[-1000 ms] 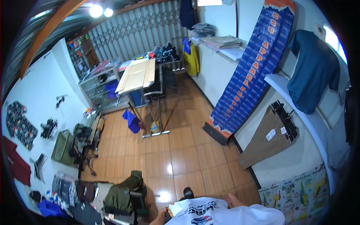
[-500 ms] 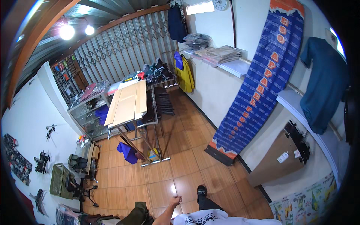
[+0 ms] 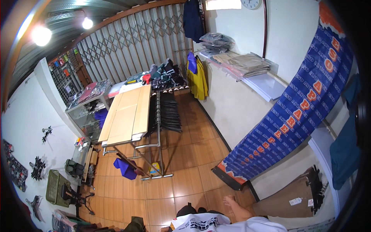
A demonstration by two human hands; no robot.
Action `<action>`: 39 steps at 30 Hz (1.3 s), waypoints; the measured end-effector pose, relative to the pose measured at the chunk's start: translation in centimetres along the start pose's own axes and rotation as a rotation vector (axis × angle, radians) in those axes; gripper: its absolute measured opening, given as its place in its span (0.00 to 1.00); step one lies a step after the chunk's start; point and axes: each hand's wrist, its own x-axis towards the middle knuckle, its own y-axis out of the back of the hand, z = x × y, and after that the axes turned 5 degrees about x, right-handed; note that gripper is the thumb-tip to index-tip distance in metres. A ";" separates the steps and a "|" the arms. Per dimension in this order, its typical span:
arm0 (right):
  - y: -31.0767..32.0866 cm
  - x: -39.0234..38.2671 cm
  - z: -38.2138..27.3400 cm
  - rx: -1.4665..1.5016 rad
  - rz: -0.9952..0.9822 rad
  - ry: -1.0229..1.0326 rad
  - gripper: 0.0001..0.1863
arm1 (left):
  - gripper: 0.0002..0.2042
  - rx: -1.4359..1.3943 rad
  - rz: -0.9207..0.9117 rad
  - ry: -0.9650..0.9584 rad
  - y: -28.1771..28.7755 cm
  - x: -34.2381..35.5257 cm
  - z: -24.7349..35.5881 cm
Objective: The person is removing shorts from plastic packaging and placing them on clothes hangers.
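Right hand [image 3: 233,204] is hanging seemingly empty, fingers [image 3: 227,199] half-curled; left hand [image 3: 165,229], can't tell — likely between handlings, reaching surface [image 3: 127,116] needing steps.

The dark-printed shirt [image 3: 201,222] is white, the banner [image 3: 288,112] blue and orange.

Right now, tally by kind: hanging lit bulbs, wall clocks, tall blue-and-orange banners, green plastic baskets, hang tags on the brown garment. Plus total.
Lit bulbs: 2
Wall clock: 1
Tall banner: 1
Green plastic basket: 1
Hang tags: 2
Total: 7
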 end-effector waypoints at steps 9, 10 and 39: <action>-10.5 2.6 -14.2 -0.031 -0.060 0.051 0.16 | 0.11 0.020 -0.041 0.000 -9.6 13.4 8.9; -10.4 3.5 -13.8 -0.008 -0.067 0.008 0.16 | 0.11 0.027 -0.046 -0.001 -11.9 15.3 10.2; -17.7 12.4 -60.4 0.186 -0.054 0.752 0.14 | 0.12 0.200 -0.264 -1.119 -41.6 24.4 86.9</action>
